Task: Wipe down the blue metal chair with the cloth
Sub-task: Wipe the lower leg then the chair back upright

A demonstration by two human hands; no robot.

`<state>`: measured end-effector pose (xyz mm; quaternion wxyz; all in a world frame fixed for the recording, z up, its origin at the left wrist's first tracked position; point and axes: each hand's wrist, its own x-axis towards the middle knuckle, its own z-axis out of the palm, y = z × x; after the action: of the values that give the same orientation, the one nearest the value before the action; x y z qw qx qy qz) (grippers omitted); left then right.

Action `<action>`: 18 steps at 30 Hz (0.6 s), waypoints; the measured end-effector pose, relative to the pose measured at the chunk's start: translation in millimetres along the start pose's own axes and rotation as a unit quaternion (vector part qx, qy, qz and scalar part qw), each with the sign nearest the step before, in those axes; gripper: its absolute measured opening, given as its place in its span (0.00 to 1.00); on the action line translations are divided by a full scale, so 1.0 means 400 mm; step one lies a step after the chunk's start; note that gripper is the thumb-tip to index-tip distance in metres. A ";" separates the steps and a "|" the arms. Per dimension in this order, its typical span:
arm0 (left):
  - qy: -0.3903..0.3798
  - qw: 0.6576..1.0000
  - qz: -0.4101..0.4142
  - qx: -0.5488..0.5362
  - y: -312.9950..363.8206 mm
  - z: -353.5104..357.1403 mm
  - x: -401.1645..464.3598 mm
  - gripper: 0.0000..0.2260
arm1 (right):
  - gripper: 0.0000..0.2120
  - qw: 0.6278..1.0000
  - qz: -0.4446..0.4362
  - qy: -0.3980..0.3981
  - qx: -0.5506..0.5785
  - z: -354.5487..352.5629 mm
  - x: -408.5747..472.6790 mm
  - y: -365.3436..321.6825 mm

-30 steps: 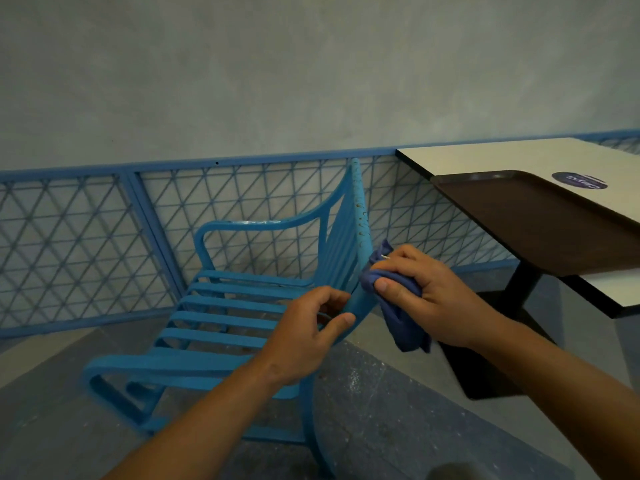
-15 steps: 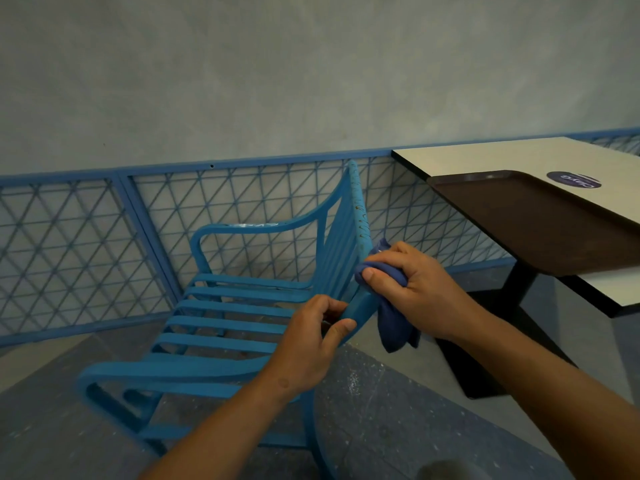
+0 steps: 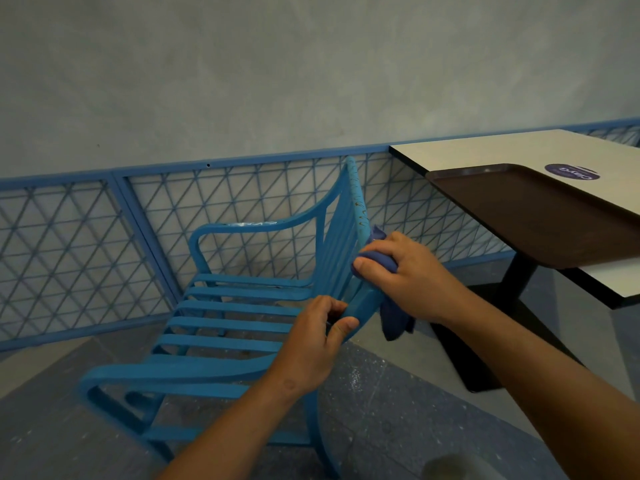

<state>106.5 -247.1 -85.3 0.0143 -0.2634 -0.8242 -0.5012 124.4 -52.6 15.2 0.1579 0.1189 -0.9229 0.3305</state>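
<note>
The left hand (image 3: 311, 344) curls around the chair (image 3: 235, 327) back's lower edge. The right hand (image 3: 405, 275) grips the cloth (image 3: 379, 263) against the back's outer rail (just above the left), lower on the rail than a second ago.
</note>
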 end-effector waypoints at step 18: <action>0.012 1.000 -0.007 0.005 0.005 0.004 -0.003 0.07 | 0.04 0.996 0.039 0.049 0.069 0.026 -0.033 -0.004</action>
<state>108.9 -245.8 -85.0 0.0222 -0.2518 -0.8279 -0.5006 134.8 -59.1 3.7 0.1816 0.0772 -0.8928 0.4050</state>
